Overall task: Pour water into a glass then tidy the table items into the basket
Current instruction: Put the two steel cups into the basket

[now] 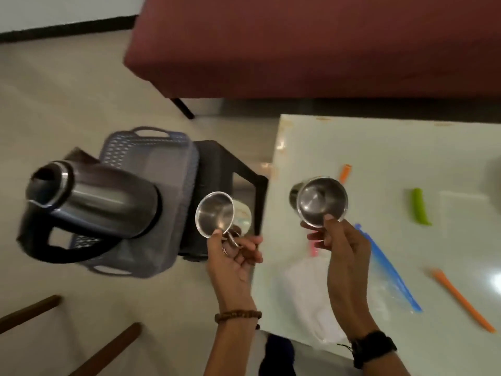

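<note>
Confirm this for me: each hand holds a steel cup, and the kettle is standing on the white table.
One thing is wrong: the kettle is not on the white table. The head view shows it in the grey basket beside the table. The rest holds: the left hand holds a steel cup, and the right hand holds another steel cup.

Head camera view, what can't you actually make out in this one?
- Kettle: lies in the basket; the dark opening hides any water.
- Left cup and right cup: glare hides whether they hold water.
- Left hand: small metal pieces, too blurred to name.
- Plastic bag: blurred contents, partly behind the right hand.
</note>
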`<state>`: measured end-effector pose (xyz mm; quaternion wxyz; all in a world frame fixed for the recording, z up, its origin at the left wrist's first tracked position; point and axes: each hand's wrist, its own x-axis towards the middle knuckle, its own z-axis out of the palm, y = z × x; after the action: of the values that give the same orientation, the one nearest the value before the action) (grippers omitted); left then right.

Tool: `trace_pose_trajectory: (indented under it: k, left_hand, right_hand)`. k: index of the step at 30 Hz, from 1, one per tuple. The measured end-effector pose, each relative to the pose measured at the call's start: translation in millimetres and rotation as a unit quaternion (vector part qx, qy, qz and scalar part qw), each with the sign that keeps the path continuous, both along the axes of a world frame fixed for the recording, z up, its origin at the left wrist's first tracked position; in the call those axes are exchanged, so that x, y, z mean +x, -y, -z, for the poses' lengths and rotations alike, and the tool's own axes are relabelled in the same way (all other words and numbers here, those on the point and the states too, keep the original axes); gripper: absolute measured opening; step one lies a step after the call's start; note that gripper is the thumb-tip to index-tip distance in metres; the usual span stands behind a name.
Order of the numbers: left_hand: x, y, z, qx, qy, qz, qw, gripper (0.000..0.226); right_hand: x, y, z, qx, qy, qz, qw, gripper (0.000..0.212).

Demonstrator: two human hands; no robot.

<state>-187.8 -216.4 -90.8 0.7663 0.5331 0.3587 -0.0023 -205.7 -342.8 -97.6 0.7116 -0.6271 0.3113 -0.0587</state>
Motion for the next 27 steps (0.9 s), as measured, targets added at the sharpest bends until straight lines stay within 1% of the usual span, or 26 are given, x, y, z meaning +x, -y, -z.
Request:
trace_pose_trajectory:
  k: [2, 4, 7, 8, 11, 12, 14, 16, 19, 20, 21, 23, 25, 27]
  left_hand:
    - [27, -41, -6, 0.039, 0.007, 0.012, 0.999, 0.062]
    - [59, -76, -11, 0.065, 0.014, 0.004, 0.998, 0.060]
    - [117, -115, -10, 0.042, 0.012, -0.042, 0.998, 0.042]
    - [137, -127, -7, 0.040, 0.010, -0.059, 0.997, 0.040]
    - [191, -156, 7, 0.032, -0.008, -0.090, 0.995, 0.054]
    - [206, -166, 13, 0.011, -0.013, -0.103, 0.995, 0.053]
    - [230, -182, 28, -0.025, -0.027, -0.130, 0.991, 0.044]
    - [244, -193, 40, -0.025, -0.046, -0.140, 0.989, 0.047]
    - [258, -207, 51, -0.005, -0.047, -0.171, 0.984, 0.065]
    - [260, -209, 51, 0.001, -0.047, -0.183, 0.982, 0.062]
    - [263, -209, 52, 0.006, -0.052, -0.191, 0.980, 0.053]
    - [264, -211, 57, 0.015, -0.072, -0.191, 0.979, 0.040]
    - [259, -213, 65, 0.025, -0.091, -0.166, 0.982, 0.035]
    - [250, -217, 75, 0.036, -0.104, -0.147, 0.983, 0.036]
  right_hand:
    - [31, -37, -6, -0.020, 0.019, -0.059, 0.998, 0.033]
    - [67, -75, -9, -0.032, 0.035, -0.126, 0.991, 0.032]
    - [122, -123, -11, -0.036, 0.048, -0.211, 0.976, 0.027]
    - [140, -139, -10, -0.040, 0.051, -0.228, 0.972, 0.026]
    - [190, -177, 0, -0.065, 0.037, -0.258, 0.963, 0.027]
    - [204, -188, 5, -0.075, 0.026, -0.271, 0.959, 0.027]
    - [226, -206, 16, -0.094, 0.002, -0.291, 0.952, 0.029]
    - [240, -219, 25, -0.117, -0.019, -0.303, 0.946, 0.033]
    - [252, -233, 35, -0.159, -0.049, -0.319, 0.933, 0.038]
    - [253, -237, 38, -0.170, -0.053, -0.340, 0.923, 0.036]
    - [254, -239, 41, -0.197, -0.049, -0.364, 0.909, 0.032]
    - [254, -243, 48, -0.241, -0.055, -0.391, 0.886, 0.035]
    - [254, -242, 53, -0.288, -0.065, -0.405, 0.865, 0.038]
    - [255, -239, 57, -0.328, -0.085, -0.419, 0.842, 0.035]
